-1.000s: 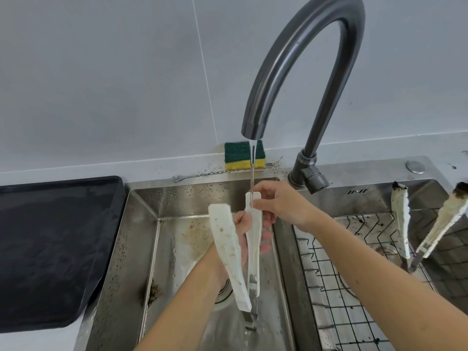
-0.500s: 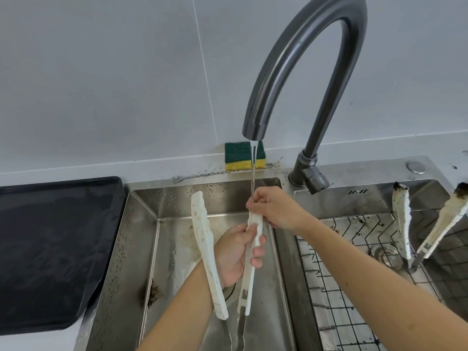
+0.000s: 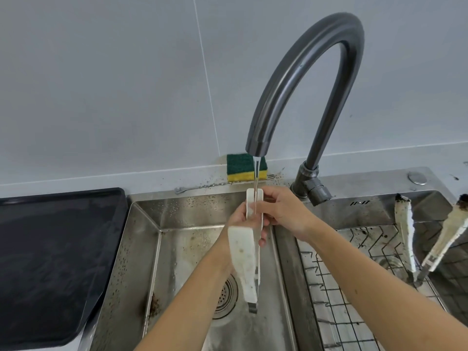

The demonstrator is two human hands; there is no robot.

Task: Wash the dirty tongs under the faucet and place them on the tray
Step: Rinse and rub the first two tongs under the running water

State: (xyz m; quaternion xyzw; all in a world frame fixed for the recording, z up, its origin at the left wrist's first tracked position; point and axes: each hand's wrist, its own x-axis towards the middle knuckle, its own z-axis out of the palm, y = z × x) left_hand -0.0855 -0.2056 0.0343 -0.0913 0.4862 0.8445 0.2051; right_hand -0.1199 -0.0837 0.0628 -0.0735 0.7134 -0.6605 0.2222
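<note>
Since 0.5 s ago: tongs (image 3: 244,262) have closed up. The near arm, then splayed out toward 9 o'clock of the left hand (image 3: 236,219), now lies across the front of that hand, almost against the far arm. The far arm's tip, then covered by the right hand (image 3: 283,211), now shows above it.

Sink (image 3: 177,249): steel, speckled with dark grit, drain (image 3: 225,295) near its bottom.

Tray (image 3: 50,262): black, flat on the counter at 9 o'clock of the sink, touching its rim.

Faucet (image 3: 304,79): dark arched neck, base at 1 o'clock of the basin, spout above the hands. A thin water stream (image 3: 256,178) falls onto the upper tip of the tongs.

Wire rack (image 3: 354,287): in the right-hand basin, at 3 o'clock of the tongs.

Tongs: white, stained, held roughly upright over the left basin, tips up, hinge end down near the drain.

Right hand: at 3 o'clock of the wet tip, thumb and fingers pinching the far arm just under the stream.

Left hand: mostly hidden behind the near arm — fingers (image 3: 262,241) curl round the far arm and hold it.

Second pair (image 3: 405,231): dirty, blackened tips up, standing in the rack at 3 o'clock, well apart from the hands.

Sponge (image 3: 240,168): green over yellow, against the wall at 12 o'clock of the basin.
</note>
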